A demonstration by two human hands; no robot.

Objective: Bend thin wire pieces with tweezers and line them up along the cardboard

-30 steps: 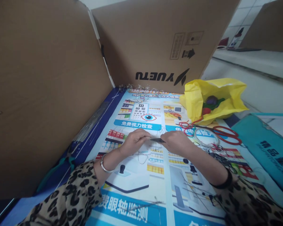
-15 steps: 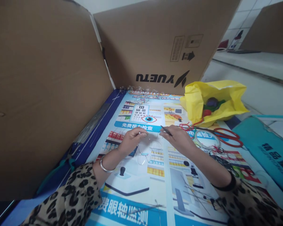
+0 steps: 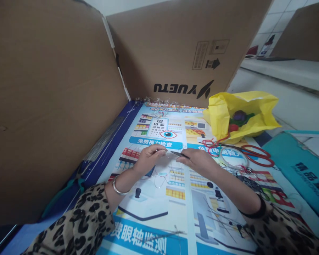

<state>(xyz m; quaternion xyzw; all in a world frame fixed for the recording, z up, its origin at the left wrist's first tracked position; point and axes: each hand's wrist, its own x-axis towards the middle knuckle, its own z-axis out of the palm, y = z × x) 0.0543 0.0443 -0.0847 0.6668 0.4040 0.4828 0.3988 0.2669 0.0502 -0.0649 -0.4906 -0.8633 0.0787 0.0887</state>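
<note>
Wire loop (image 3: 155,179): thin, pale, hangs between the two hands over the middle of the poster mat (image 3: 154,212). Its top end runs up into the left hand (image 3: 149,157).

- Left hand: thumb and forefinger pinched tight on the wire end, other fingers curled, wrist resting on the mat.
- Right hand (image 3: 198,161): closed round a slim dark tool (image 3: 179,154). Can't tell whether it's tweezers or a needle.
- Key relation: the tool's long axis lies roughly left-right and its tip points at the left pinch, just beside it. Whether tip and wire touch is too fine to see. The loop sags below that line, toward the near edge.

Room:
- Cardboard wall (image 3: 50,106) lines the left edge, and a bundle of straight wires (image 3: 103,141) lies along its foot.
- Cardboard box panel (image 3: 180,46) closes the far edge.
- Right side is crowded: clear ring (image 3: 232,157), red scissors (image 3: 256,156), yellow bag (image 3: 220,113) in the far right corner.
- Loose wires (image 3: 218,212) lie under the right forearm.
- Barest stretch of mat is the near-centre, below the hands.
</note>
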